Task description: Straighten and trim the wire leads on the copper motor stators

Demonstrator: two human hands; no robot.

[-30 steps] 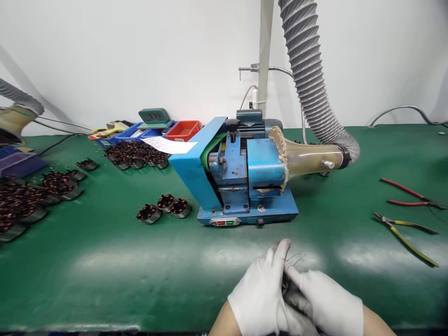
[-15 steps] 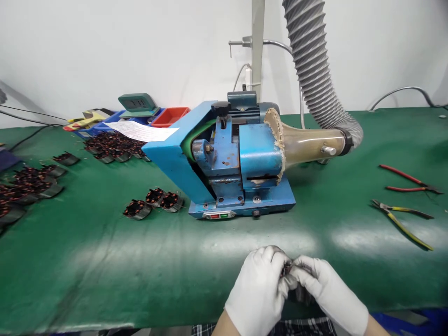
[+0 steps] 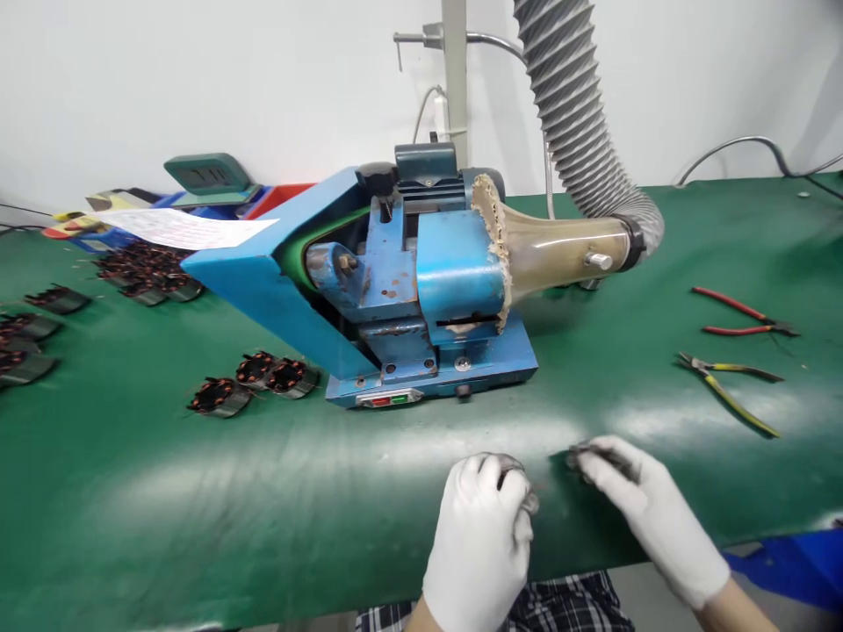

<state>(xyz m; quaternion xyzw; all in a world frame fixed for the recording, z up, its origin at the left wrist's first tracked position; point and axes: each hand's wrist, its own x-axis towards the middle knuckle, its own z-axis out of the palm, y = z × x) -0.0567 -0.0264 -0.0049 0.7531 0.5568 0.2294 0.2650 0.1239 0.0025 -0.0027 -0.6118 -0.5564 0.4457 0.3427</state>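
My left hand point(image 3: 478, 535), in a white glove, is wrapped round a motor stator point(image 3: 509, 462) near the bench's front edge. Only a grey sliver of that stator shows; the fingers hide most of it. My right hand point(image 3: 649, 509), also gloved, is off to the right, apart from the left. Its thumb and forefinger are pinched together, with dark fingertips; whatever they hold, if anything, is too small to make out. Three wound stators point(image 3: 254, 382) with copper coils stand left of the blue belt-driven machine point(image 3: 395, 290).
Red-handled pliers point(image 3: 741, 318) and yellow-handled cutters point(image 3: 731, 386) lie at the right on the green bench mat point(image 3: 263, 509). A grey hose point(image 3: 570, 105) runs up from the machine. More stators point(image 3: 148, 272) are piled at the left, by bins and a paper sheet point(image 3: 190, 230).
My right hand has drawn away to the right from the stator, which stays in my left hand. The view has shifted, so the machine and bench things appear farther left.
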